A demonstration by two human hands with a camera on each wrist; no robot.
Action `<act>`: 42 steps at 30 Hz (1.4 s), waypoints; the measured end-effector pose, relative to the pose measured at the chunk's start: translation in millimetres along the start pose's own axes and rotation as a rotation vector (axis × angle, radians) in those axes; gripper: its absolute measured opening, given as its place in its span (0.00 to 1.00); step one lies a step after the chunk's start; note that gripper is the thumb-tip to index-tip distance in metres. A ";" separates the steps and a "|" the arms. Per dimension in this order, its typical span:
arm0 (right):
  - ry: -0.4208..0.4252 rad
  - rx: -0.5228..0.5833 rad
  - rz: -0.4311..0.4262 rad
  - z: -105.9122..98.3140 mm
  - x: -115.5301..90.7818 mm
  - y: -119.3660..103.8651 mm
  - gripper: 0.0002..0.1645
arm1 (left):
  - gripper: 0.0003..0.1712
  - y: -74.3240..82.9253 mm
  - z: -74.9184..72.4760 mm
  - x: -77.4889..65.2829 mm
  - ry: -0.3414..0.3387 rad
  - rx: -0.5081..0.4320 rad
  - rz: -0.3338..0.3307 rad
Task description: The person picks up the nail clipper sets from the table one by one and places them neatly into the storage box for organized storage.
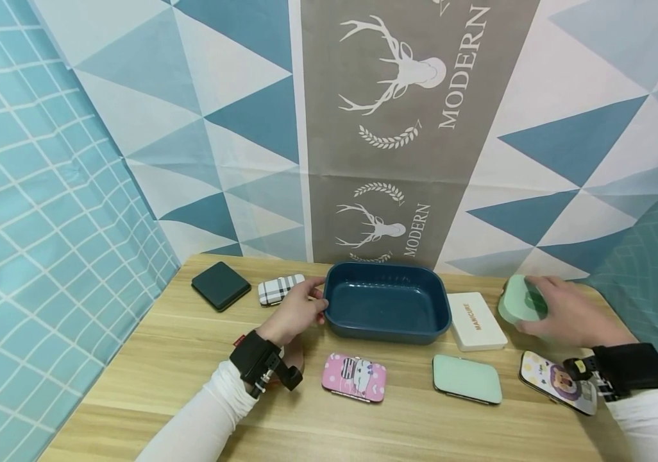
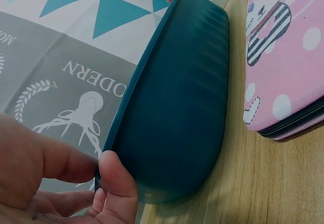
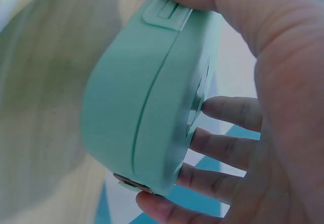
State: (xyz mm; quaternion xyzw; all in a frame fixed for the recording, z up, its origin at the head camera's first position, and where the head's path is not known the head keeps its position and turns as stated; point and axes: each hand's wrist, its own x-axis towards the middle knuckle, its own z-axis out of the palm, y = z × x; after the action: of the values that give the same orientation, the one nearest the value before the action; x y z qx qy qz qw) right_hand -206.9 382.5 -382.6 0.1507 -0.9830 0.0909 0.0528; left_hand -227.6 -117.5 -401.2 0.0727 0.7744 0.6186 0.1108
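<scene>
At the back of the table stands a dark blue rectangular tub [image 1: 387,334]. My left hand [image 1: 300,311] pinches its left rim between thumb and fingers; in the left wrist view the thumb lies on the tub's outer wall [image 2: 172,107]. On the right, my right hand [image 1: 574,314] grips a rounded mint-green case [image 1: 515,298]. The right wrist view shows the thumb at the clasp of the mint-green case [image 3: 136,97] and the fingers along its other side. Whether the case touches the table I cannot tell.
A white MANICURE box [image 1: 477,322] lies right of the tub. In front are a pink cartoon case [image 1: 354,377], a flat green case [image 1: 467,378] and a lion-print case [image 1: 556,382]. A plaid case [image 1: 279,289] and a dark green case [image 1: 220,285] lie left. A pinkish item is partly hidden under my left wrist.
</scene>
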 end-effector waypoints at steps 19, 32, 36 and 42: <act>0.078 -0.016 -0.084 -29.1 18.4 -49.5 0.61 | 0.31 5.0 -0.2 -3.1 0.003 0.028 -0.006; 0.054 -0.014 -0.080 -32.4 29.0 -74.0 0.61 | 0.31 29.5 1.8 -17.6 -0.013 0.041 -0.026; 0.051 -0.014 -0.091 -30.5 33.4 -80.6 0.60 | 0.31 28.0 2.0 -17.2 -0.013 0.037 -0.026; 0.053 -0.003 -0.125 -29.5 40.1 -91.9 0.60 | 0.31 27.4 2.2 -18.0 -0.013 0.037 -0.027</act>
State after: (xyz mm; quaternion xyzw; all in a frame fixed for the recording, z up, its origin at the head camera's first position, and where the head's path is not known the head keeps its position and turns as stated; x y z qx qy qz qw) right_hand -214.7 290.6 -333.6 0.2092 -0.9700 0.0900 0.0847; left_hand -210.3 -113.8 -373.5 0.0683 0.7859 0.6021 0.1229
